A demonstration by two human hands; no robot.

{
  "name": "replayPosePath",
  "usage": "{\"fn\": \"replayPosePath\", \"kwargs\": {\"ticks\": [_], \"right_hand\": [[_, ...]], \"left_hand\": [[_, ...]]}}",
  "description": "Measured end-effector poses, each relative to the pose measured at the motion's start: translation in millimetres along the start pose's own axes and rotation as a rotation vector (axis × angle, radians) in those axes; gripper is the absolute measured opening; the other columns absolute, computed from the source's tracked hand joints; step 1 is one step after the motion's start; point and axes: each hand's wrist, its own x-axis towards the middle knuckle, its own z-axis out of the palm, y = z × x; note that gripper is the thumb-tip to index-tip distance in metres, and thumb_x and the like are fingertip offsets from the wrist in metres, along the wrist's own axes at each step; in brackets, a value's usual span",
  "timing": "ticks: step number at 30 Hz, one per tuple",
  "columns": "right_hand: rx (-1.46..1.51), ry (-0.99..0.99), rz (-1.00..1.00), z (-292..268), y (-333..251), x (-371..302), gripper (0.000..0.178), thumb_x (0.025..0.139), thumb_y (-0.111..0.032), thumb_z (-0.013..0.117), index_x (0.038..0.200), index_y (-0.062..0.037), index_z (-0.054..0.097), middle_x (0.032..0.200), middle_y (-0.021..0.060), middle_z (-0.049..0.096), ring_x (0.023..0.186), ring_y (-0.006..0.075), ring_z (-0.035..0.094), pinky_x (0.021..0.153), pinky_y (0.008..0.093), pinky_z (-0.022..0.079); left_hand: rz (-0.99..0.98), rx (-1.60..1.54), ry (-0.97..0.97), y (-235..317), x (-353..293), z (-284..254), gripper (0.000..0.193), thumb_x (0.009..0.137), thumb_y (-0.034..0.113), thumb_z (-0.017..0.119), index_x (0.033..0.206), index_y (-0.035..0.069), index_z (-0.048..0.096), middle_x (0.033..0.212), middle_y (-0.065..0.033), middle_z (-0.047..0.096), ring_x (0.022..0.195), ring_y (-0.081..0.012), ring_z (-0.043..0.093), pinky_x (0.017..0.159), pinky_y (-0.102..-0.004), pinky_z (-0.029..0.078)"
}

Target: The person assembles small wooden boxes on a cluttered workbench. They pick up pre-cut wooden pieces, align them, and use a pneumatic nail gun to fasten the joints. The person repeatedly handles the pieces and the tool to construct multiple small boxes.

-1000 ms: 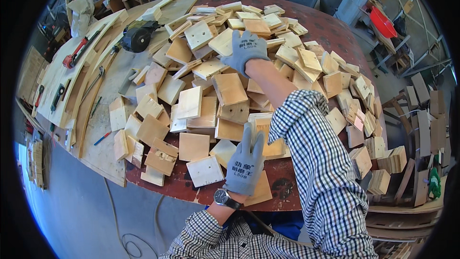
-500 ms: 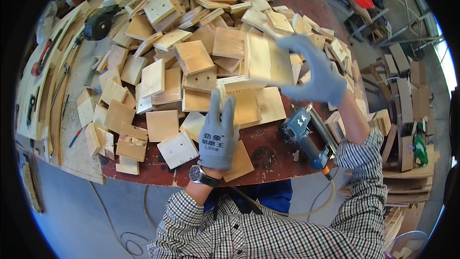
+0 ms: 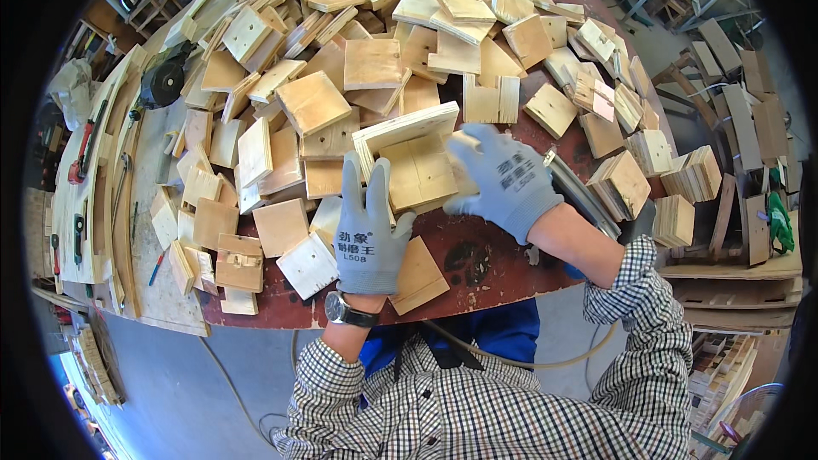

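Observation:
In front of me on the table lies a partly built wooden box [image 3: 417,172], with a flat base and a raised wall along its far side. My left hand [image 3: 371,234], in a grey glove, rests at its left end; the fingers are stretched and spread against the wood. At the right end, my gloved right hand [image 3: 504,181] is closed on a small wooden board [image 3: 463,172], held by its edges between fingers and thumb. Motion blurs these fingers slightly. A nail gun [image 3: 581,194] lies beyond my right forearm, which hides most of it.
A large heap of square wood blocks [image 3: 372,64] covers the far side of the dark red table [image 3: 477,290]. Long boards [image 3: 128,213] lie on the left with a black disc-shaped tool [image 3: 164,81] and a red-handled tool [image 3: 78,166]. Stacked blocks [image 3: 620,185] stand at the right.
My right hand has brought the board leftward and down to the box's right end. My left hand stays beside the box. The whole view has shifted slightly.

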Motion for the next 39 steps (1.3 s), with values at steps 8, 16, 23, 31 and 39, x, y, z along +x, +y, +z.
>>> {"fn": "replayPosePath", "kwargs": {"ticks": [8, 16, 23, 31, 39], "right_hand": [[0.248, -0.302, 0.053, -6.0, -2.2, 25.2, 0.058, 0.092, -0.040, 0.077, 0.132, -0.0020, 0.058, 0.122, 0.0239, 0.073, 0.113, 0.0415, 0.072, 0.096, 0.0495, 0.056], [0.261, -0.241, 0.033, 20.3, 8.1, 24.8, 0.040, 0.091, -0.024, 0.074, 0.125, -0.0039, 0.065, 0.118, 0.0230, 0.075, 0.110, 0.0420, 0.073, 0.093, 0.0512, 0.059], [0.450, -0.399, -0.042, 12.7, 30.1, 31.2, 0.037, 0.089, -0.020, 0.070, 0.122, -0.0041, 0.070, 0.121, 0.0236, 0.075, 0.113, 0.0419, 0.072, 0.095, 0.0506, 0.058], [0.337, -0.361, -0.021, 4.2, 20.5, 20.5, 0.051, 0.097, -0.032, 0.072, 0.135, -0.0014, 0.060, 0.125, 0.0248, 0.072, 0.116, 0.0414, 0.071, 0.100, 0.0494, 0.056], [0.070, 0.345, 0.268, -29.0, 51.4, -114.7, 0.040, 0.098, -0.039, 0.069, 0.122, -0.0072, 0.067, 0.097, 0.0139, 0.068, 0.089, 0.0315, 0.068, 0.079, 0.0462, 0.054]], "left_hand": [[0.027, 0.023, 0.020, 3.0, -1.3, -1.4, 0.081, 0.077, 0.012, 0.082, 0.151, 0.006, 0.053, 0.163, -0.0283, 0.039, 0.143, -0.0473, 0.049, 0.115, -0.0492, 0.048], [0.000, 0.108, 0.001, 4.5, -0.1, -3.4, 0.060, 0.076, 0.014, 0.087, 0.132, 0.009, 0.067, 0.162, -0.0266, 0.041, 0.143, -0.0456, 0.050, 0.114, -0.0488, 0.049], [-0.002, 0.191, -0.003, 11.3, 4.2, -3.5, 0.043, 0.073, 0.017, 0.091, 0.111, 0.010, 0.073, 0.161, -0.0239, 0.043, 0.144, -0.0451, 0.049, 0.113, -0.0478, 0.049], [0.068, 0.304, 0.012, 12.8, 5.8, -3.2, 0.044, 0.075, 0.020, 0.087, 0.115, 0.008, 0.072, 0.162, -0.0272, 0.041, 0.125, -0.0479, 0.063, 0.100, -0.0486, 0.057], [0.172, 0.446, 0.120, 15.0, 1.0, -9.6, 0.063, 0.073, 0.023, 0.088, 0.131, 0.013, 0.066, 0.160, -0.0172, 0.046, 0.148, -0.0420, 0.042, 0.121, -0.0572, 0.038]]}}
